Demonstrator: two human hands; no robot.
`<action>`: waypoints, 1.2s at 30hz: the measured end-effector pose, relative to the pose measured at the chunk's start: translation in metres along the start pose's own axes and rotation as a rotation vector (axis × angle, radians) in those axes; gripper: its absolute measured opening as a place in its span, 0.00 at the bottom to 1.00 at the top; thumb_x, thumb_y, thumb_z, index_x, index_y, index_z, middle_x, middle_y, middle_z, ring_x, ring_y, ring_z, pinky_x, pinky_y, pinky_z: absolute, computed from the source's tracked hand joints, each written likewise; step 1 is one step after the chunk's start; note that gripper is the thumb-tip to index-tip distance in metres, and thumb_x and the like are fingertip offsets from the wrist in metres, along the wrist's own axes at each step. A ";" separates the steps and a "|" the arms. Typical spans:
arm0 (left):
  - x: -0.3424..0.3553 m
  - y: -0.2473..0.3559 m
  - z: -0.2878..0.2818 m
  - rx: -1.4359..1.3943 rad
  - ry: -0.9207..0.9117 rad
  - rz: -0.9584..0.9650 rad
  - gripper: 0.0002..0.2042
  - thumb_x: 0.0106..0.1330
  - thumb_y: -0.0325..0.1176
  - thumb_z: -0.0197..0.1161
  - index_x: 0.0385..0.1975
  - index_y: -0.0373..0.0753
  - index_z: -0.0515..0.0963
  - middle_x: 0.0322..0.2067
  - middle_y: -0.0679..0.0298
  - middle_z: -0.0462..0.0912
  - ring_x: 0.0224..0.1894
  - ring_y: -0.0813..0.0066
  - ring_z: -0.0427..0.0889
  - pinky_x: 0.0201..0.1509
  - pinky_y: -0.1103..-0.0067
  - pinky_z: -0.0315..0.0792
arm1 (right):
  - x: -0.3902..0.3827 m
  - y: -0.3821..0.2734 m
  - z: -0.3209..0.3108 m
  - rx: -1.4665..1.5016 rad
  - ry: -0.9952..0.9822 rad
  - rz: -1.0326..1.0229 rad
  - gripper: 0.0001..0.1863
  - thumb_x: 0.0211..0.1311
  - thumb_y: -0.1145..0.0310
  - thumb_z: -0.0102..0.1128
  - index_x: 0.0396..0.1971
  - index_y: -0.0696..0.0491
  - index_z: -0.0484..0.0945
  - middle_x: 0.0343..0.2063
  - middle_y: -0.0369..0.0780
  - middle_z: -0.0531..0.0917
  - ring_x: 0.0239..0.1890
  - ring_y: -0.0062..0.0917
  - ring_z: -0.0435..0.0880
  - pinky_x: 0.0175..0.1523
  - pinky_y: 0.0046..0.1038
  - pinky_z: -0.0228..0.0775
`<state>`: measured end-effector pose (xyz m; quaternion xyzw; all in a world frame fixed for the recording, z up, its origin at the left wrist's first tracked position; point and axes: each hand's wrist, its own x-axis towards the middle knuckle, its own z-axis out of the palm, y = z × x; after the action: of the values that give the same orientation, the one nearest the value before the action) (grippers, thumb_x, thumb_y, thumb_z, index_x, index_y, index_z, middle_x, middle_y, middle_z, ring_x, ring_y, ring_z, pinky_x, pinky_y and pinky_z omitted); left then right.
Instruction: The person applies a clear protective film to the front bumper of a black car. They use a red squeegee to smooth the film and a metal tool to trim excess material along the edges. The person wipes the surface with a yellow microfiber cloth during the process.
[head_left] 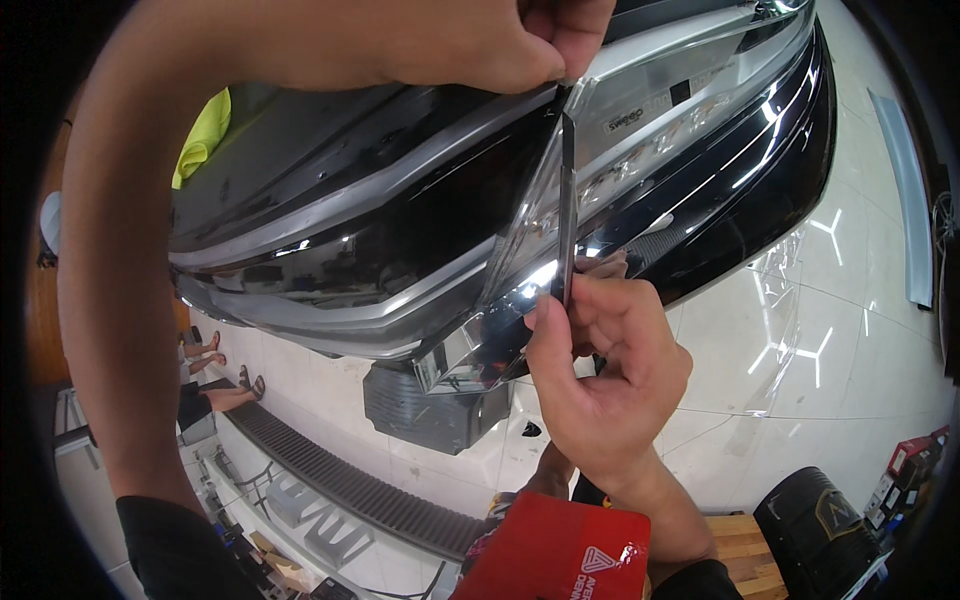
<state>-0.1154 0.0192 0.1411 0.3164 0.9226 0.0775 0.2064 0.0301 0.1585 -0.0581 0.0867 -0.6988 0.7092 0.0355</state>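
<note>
Left hand at twelve o'clock and right hand at four pinch a dark strip by its ends; clear film, wrinkled toward two, seems placed but unsmoothed.

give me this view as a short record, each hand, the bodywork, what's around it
left hand: fingertips near the upper end of a thin dark strip; exact grip unclear
right hand: thumb and fingers pinching the strip's lower end
bodywork: glossy black and silver, with clear film beside the strip
cloth: yellow-green, upper left
floor: pale, shiny tiles
lower edge: red item, partly cut off
</note>
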 end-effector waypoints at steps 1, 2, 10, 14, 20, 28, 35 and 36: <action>-0.003 0.000 0.004 0.031 0.020 0.021 0.05 0.63 0.27 0.66 0.31 0.32 0.83 0.28 0.59 0.84 0.31 0.70 0.84 0.37 0.77 0.79 | -0.001 0.000 0.000 0.002 0.001 -0.003 0.10 0.65 0.84 0.66 0.43 0.64 0.76 0.30 0.43 0.89 0.31 0.18 0.89 0.36 0.16 0.79; -0.005 -0.001 0.004 0.055 0.037 0.032 0.05 0.63 0.27 0.66 0.31 0.32 0.83 0.28 0.59 0.84 0.31 0.70 0.84 0.37 0.77 0.79 | -0.002 -0.002 0.000 0.012 -0.011 0.011 0.10 0.65 0.84 0.66 0.43 0.64 0.76 0.30 0.43 0.89 0.31 0.18 0.89 0.36 0.16 0.79; -0.013 -0.005 0.017 0.139 0.092 0.097 0.05 0.64 0.27 0.65 0.31 0.32 0.83 0.29 0.59 0.83 0.31 0.69 0.83 0.37 0.76 0.78 | -0.006 -0.005 -0.004 0.000 -0.028 0.043 0.10 0.64 0.84 0.67 0.42 0.63 0.75 0.30 0.43 0.89 0.31 0.17 0.89 0.36 0.16 0.79; -0.015 -0.005 0.018 0.160 0.103 0.101 0.05 0.64 0.27 0.65 0.31 0.32 0.82 0.29 0.59 0.83 0.31 0.68 0.83 0.37 0.76 0.78 | -0.010 0.000 0.001 0.055 0.043 0.000 0.13 0.60 0.79 0.73 0.43 0.59 0.80 0.26 0.38 0.88 0.26 0.13 0.87 0.28 0.16 0.76; -0.021 -0.004 0.023 0.182 0.113 0.093 0.05 0.64 0.28 0.65 0.32 0.33 0.82 0.30 0.59 0.82 0.32 0.67 0.83 0.38 0.75 0.78 | -0.014 -0.010 -0.003 0.031 -0.060 0.048 0.10 0.63 0.84 0.67 0.41 0.62 0.76 0.31 0.43 0.90 0.32 0.17 0.89 0.37 0.16 0.79; -0.018 -0.001 0.028 0.203 0.131 0.114 0.05 0.65 0.28 0.65 0.32 0.33 0.81 0.30 0.59 0.81 0.32 0.66 0.83 0.38 0.75 0.78 | -0.015 -0.008 -0.005 0.033 -0.046 0.041 0.09 0.64 0.84 0.66 0.40 0.61 0.76 0.31 0.43 0.90 0.32 0.18 0.90 0.37 0.16 0.79; -0.011 0.000 0.027 0.207 0.135 0.128 0.05 0.66 0.28 0.65 0.32 0.33 0.80 0.31 0.59 0.81 0.33 0.65 0.82 0.38 0.74 0.78 | -0.010 -0.005 -0.002 0.034 -0.042 0.042 0.09 0.64 0.84 0.66 0.40 0.62 0.75 0.29 0.42 0.89 0.31 0.16 0.89 0.34 0.15 0.77; -0.011 0.000 0.027 0.206 0.134 0.128 0.05 0.66 0.28 0.64 0.32 0.33 0.80 0.31 0.59 0.81 0.33 0.65 0.82 0.38 0.74 0.78 | -0.009 -0.005 -0.002 0.030 -0.044 0.036 0.09 0.64 0.84 0.66 0.41 0.62 0.75 0.29 0.42 0.89 0.30 0.16 0.89 0.34 0.15 0.77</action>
<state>-0.0961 0.0134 0.1207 0.3884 0.9153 0.0164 0.1054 0.0398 0.1611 -0.0552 0.0902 -0.6900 0.7182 0.0062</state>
